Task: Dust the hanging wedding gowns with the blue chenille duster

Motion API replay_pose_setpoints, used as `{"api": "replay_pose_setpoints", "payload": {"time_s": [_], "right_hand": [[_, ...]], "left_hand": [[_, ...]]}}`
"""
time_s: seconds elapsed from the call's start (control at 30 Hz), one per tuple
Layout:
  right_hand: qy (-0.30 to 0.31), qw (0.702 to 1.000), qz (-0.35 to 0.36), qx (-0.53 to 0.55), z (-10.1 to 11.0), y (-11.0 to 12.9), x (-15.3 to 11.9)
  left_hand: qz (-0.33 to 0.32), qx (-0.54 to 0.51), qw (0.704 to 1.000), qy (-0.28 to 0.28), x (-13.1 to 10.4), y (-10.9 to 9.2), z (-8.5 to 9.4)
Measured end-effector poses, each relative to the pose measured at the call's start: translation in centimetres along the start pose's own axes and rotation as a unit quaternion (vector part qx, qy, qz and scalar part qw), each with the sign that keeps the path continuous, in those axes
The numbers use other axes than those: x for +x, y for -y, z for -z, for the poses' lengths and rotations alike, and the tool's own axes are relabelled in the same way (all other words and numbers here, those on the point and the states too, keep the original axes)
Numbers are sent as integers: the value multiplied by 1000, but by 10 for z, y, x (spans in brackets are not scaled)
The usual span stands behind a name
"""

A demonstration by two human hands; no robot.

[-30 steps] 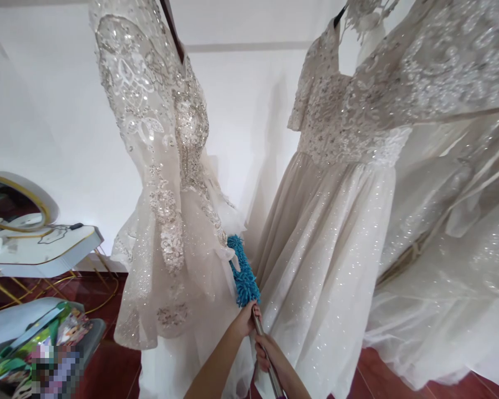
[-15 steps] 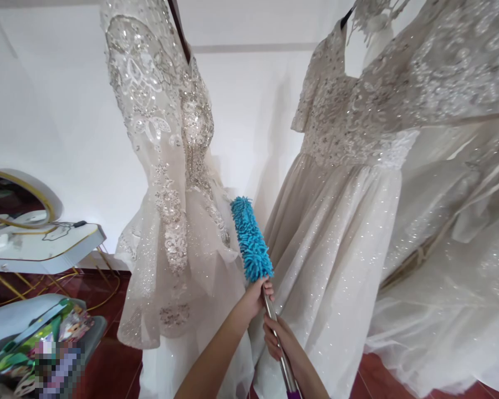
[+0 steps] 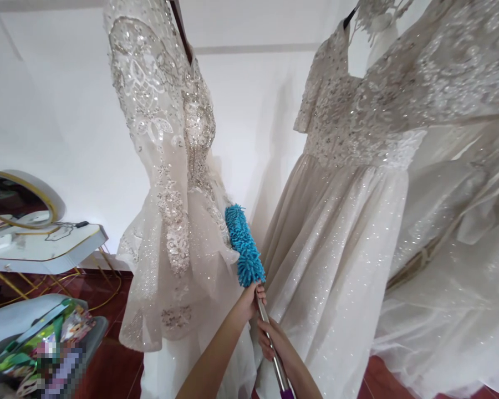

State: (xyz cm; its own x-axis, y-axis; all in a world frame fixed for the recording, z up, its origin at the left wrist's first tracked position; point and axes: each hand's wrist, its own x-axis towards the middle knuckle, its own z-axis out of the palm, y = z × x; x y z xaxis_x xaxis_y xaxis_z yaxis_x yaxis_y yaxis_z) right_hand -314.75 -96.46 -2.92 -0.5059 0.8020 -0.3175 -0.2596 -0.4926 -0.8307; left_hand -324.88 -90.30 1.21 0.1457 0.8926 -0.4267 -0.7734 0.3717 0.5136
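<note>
i have the left hand [image 3: 251,298] and right hand [image 3: 272,339] closed round the duster's pole [image 3: 279,371], likely light, stiff and slick, best gripped below its soft blue head [image 3: 245,248], between two pale hanging dresses [image 3: 336,227].

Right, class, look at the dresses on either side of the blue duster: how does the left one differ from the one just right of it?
The long-sleeved dress has a sleeve reaching down past its waist; the short-sleeved dress has a short one.
The long-sleeved dress has a layered skirt, while the short-sleeved dress falls in long, smooth folds.
Both are pale, hanging and sparkly, with beaded bodices.
</note>
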Motion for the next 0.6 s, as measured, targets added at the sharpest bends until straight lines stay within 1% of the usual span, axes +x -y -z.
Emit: {"api": "replay_pose_setpoints", "payload": {"time_s": [0.13, 0.27, 0.43, 0.53, 0.6], "right_hand": [[-8, 999, -34, -8, 12, -26, 6], [-20, 998, -59, -18, 23, -49, 8], [-40, 996, -73, -29, 34, -69, 5], [-46, 995, -80, -33, 38, -74, 0], [-52, 995, -81, -35, 40, -75, -5]], "left_hand": [[19, -39, 998, -33, 10, 22, 28], [43, -56, 996, -58, 17, 42, 49], [71, -49, 993, -76, 21, 63, 65], [94, -39, 992, -76, 20, 73, 69], [109, -33, 991, -67, 19, 79, 70]]}}
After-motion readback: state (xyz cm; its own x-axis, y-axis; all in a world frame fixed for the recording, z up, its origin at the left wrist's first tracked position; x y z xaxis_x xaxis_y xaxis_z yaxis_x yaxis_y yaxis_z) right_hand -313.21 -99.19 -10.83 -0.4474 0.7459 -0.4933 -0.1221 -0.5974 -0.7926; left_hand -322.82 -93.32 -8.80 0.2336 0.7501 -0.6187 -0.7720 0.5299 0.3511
